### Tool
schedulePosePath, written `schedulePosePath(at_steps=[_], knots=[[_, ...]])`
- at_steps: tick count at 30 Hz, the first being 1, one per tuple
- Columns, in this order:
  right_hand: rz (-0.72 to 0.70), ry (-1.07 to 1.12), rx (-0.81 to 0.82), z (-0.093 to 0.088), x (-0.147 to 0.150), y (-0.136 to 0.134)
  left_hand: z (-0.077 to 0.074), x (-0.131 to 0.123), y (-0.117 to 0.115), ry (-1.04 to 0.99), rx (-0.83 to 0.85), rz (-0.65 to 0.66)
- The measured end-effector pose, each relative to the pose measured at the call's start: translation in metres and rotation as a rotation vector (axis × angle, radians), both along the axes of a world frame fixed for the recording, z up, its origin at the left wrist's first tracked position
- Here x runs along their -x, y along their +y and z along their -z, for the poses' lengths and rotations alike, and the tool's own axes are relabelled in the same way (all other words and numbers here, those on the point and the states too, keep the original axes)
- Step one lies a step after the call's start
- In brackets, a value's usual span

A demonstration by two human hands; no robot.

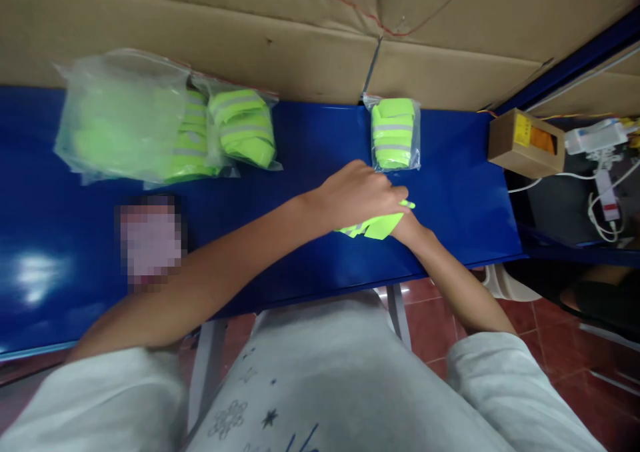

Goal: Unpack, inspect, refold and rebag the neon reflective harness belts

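My left hand [357, 192] is closed over a bunched piece of neon-yellow reflective fabric [383, 227] with grey stripes, above the blue table. Its arm reaches across from the left. My right hand [404, 224] comes in from the right beneath it, at the same fabric, with its fingers hidden by the left hand and the cloth. Just beyond the hands lies a clear zip bag [393, 135] holding folded yellow fabric with grey bands.
More bagged yellow fabric [245, 129] and a large clear bag [125, 115] lie at the back left. A blurred-out item [151, 242] sits on the blue table [310, 272]. Right stand a cardboard box [527, 144] and a power strip [606, 195] with white cables. Cardboard [200, 32] lines the back.
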State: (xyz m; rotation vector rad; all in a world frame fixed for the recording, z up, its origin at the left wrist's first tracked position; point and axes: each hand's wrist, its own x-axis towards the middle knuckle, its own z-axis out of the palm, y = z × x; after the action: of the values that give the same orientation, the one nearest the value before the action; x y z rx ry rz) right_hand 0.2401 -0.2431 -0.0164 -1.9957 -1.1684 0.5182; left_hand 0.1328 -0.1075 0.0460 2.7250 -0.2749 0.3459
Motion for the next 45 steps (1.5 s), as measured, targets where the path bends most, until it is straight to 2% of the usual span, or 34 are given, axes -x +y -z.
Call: schedulePosePath(at_steps=[2,5,9,13,15,18,20,23,26,27,29,31,33,34,36,38,40,42,45], knots=[[-0.032,0.014,-0.035,0.006,0.004,0.003,0.005,-0.018,0.010,0.062,0.031,-0.054],[-0.081,0.032,-0.087,0.012,0.007,0.006,0.022,-0.033,0.023,0.090,0.177,-0.102],[-0.124,0.099,-0.089,0.016,0.004,0.002,0.042,-0.035,0.029,0.067,0.407,-0.166],[-0.159,0.186,-0.097,0.016,-0.006,-0.007,0.045,-0.032,0.027,0.101,0.503,-0.151],[-0.101,0.248,-0.094,0.012,-0.010,-0.012,0.044,-0.031,0.026,0.120,0.542,-0.126],[0.128,0.355,-0.047,0.006,-0.008,-0.021,0.043,-0.028,0.023,0.134,0.561,-0.122],[0.218,0.377,-0.064,0.003,0.000,-0.028,0.042,-0.026,0.021,0.160,0.522,-0.149],[0.154,0.225,-0.118,0.001,0.017,-0.033,0.040,-0.028,0.015,0.233,0.499,-0.267],[0.090,-0.010,-0.042,0.002,0.031,-0.031,0.038,-0.037,0.011,0.298,0.524,-0.435],[0.090,-0.056,-0.013,0.002,0.033,-0.030,0.039,-0.041,0.011,0.318,0.531,-0.466],[0.093,-0.097,0.009,0.002,0.036,-0.027,0.039,-0.044,0.014,0.337,0.585,-0.447],[0.068,-0.118,0.000,0.002,0.035,-0.025,0.037,-0.037,0.021,0.328,0.695,-0.382],[0.060,-0.141,-0.003,0.000,0.035,-0.025,0.030,-0.016,0.027,0.276,0.782,-0.362],[0.066,-0.149,0.001,0.000,0.035,-0.025,0.024,-0.001,0.029,0.234,0.787,-0.392],[0.097,-0.154,0.010,-0.001,0.036,-0.025,0.012,0.034,0.028,0.183,0.755,-0.453],[0.111,-0.145,0.009,-0.001,0.038,-0.024,0.004,0.065,0.022,0.201,0.664,-0.410],[0.113,-0.134,0.001,0.000,0.038,-0.024,0.003,0.084,0.013,0.229,0.537,-0.363],[0.108,-0.116,-0.014,0.002,0.038,-0.024,0.008,0.088,0.004,0.187,0.453,-0.346],[0.104,-0.095,-0.039,0.007,0.037,-0.026,0.016,0.077,-0.004,0.099,0.406,-0.397]])
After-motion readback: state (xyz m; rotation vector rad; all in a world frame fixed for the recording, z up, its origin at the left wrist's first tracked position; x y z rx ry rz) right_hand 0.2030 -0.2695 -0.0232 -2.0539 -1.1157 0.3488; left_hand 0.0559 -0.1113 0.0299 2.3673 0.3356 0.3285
